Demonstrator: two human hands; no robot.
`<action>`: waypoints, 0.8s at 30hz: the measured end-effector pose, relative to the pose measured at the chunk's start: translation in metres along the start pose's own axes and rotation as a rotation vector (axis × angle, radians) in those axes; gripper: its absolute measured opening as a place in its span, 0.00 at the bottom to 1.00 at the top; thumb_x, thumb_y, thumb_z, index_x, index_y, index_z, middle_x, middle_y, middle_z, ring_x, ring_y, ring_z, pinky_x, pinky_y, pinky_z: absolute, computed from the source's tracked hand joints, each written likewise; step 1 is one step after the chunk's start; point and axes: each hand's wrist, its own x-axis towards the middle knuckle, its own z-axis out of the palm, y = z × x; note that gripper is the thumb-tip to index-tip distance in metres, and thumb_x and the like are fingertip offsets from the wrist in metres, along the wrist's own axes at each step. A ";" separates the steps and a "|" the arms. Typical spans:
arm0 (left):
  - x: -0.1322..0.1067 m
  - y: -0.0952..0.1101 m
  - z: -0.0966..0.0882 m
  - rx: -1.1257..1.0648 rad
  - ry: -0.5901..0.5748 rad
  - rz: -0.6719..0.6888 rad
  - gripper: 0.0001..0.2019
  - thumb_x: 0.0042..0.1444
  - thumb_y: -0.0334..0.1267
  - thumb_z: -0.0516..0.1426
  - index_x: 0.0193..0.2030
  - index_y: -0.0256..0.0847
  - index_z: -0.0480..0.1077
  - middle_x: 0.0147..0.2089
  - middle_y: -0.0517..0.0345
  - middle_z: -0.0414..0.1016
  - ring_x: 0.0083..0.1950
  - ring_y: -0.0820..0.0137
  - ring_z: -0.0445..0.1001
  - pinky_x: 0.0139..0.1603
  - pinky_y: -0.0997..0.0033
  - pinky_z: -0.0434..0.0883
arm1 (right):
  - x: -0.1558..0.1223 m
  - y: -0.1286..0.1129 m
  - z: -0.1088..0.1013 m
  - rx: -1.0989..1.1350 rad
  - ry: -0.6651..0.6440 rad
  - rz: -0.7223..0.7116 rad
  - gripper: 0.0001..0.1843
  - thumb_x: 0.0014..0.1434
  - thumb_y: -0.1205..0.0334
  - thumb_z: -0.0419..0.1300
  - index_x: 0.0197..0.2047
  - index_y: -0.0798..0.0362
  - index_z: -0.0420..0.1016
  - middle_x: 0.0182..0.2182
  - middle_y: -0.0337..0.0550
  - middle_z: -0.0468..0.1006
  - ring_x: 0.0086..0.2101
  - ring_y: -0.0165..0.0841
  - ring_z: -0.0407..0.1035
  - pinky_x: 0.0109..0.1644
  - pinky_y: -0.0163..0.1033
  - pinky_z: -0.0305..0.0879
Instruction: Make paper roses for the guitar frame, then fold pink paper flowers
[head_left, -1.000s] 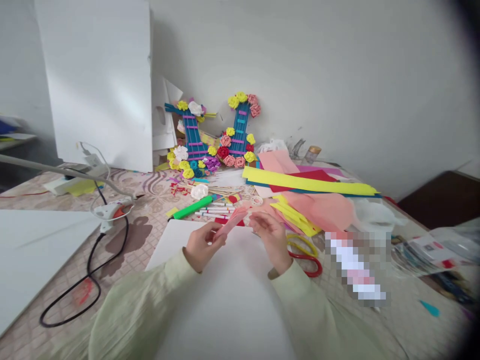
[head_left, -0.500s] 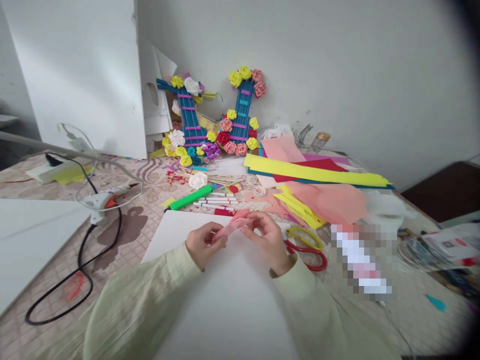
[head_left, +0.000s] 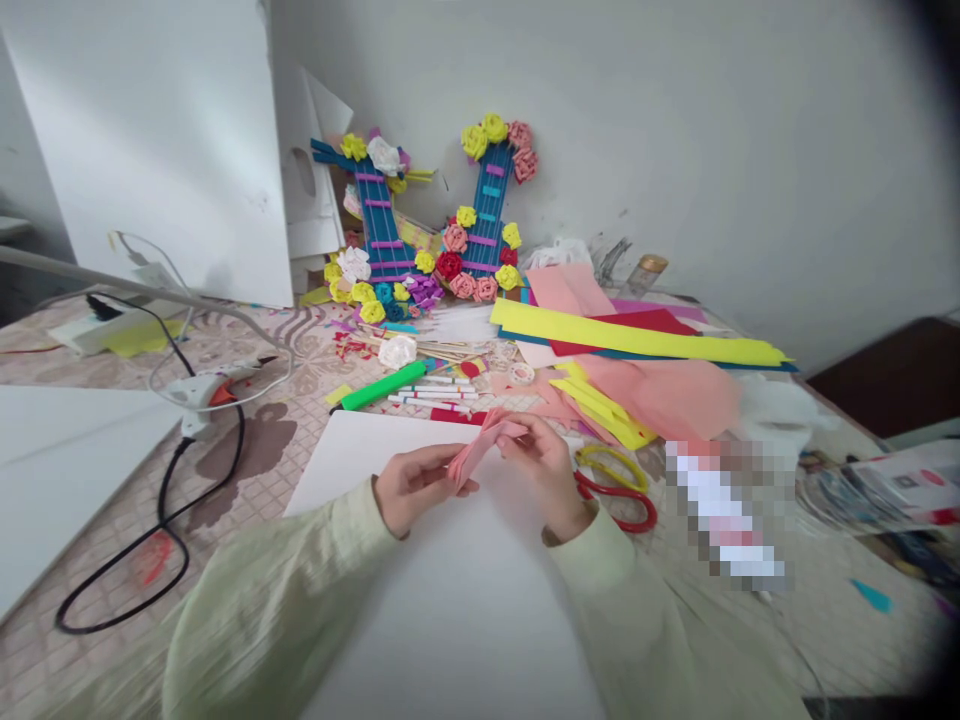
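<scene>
Between my two hands is a folded strip of pink crepe paper (head_left: 480,449), raised over a white board (head_left: 457,600). My left hand (head_left: 411,487) pinches its lower left end between thumb and fingers. At the upper right end, my right hand (head_left: 541,465) grips it with the fingertips. The strip's layers look bunched and slanted up to the right. Scissors with red and yellow handles (head_left: 637,512) lie just right of my right hand, their blades hidden. Beyond the hands are several white markers (head_left: 435,395) and a green tube-like stick (head_left: 384,386).
A glue gun (head_left: 202,393) with a black cord lies at left, near a power strip (head_left: 97,330). Two blue guitar-shaped pieces with paper roses (head_left: 480,230) lean at the back. Yellow paper strips (head_left: 637,335) and pink paper sheets (head_left: 667,395) lie to the right.
The pink strip has turned from nearly level to a steeper slant, its right end higher. My left fingers have straightened along its lower end. The view has shifted slightly.
</scene>
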 end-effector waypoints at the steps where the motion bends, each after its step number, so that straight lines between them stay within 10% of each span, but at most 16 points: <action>1: 0.000 -0.001 0.000 0.000 -0.008 -0.002 0.21 0.46 0.39 0.59 0.48 0.34 0.66 0.35 0.49 0.76 0.37 0.62 0.75 0.38 0.65 0.72 | 0.000 0.000 0.000 -0.017 -0.002 0.012 0.07 0.49 0.64 0.58 0.34 0.53 0.68 0.32 0.40 0.71 0.33 0.31 0.66 0.36 0.35 0.63; 16: 0.002 -0.003 0.005 0.488 0.205 0.069 0.13 0.45 0.38 0.57 0.37 0.33 0.68 0.30 0.52 0.74 0.26 0.73 0.71 0.28 0.74 0.71 | -0.013 -0.004 0.009 -0.160 -0.211 -0.150 0.05 0.49 0.68 0.56 0.31 0.52 0.63 0.29 0.40 0.68 0.32 0.31 0.65 0.38 0.37 0.64; 24: 0.001 0.000 0.003 0.755 0.280 0.192 0.09 0.44 0.37 0.57 0.33 0.36 0.68 0.26 0.56 0.73 0.25 0.75 0.70 0.29 0.75 0.70 | -0.013 -0.016 0.006 -0.248 -0.487 -0.193 0.29 0.41 0.60 0.66 0.48 0.51 0.63 0.42 0.45 0.68 0.42 0.37 0.64 0.46 0.41 0.62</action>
